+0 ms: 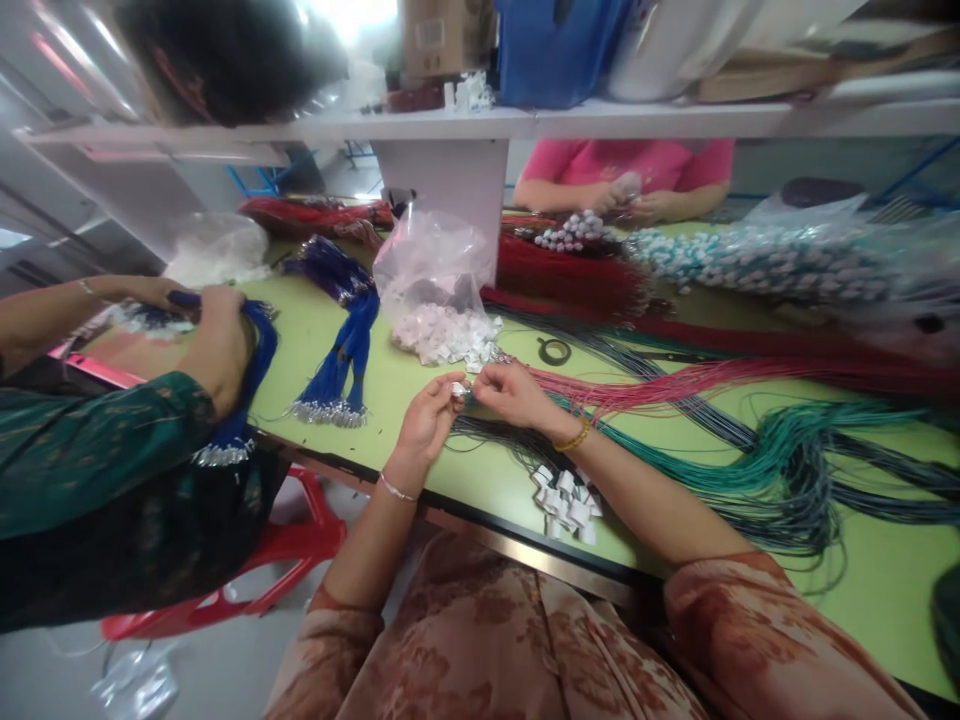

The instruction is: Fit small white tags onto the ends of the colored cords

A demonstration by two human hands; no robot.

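My left hand and my right hand meet over the green table, fingertips pinched together. Between them sits a small white connector, which my left fingers pinch. My right fingers pinch a thin wire that leads into the red wires running off to the right. A bundle of dark wires passes under my right wrist, ending in a cluster of white connectors near the table's front edge. A loose pile of white connectors lies just beyond my hands, spilling from a clear plastic bag.
Teal and dark wire bundles spread across the right. Blue wire bundles lie left of centre. A person in green at left handles blue wires. Another person in pink works across the table. A tape ring lies nearby. A red stool stands below.
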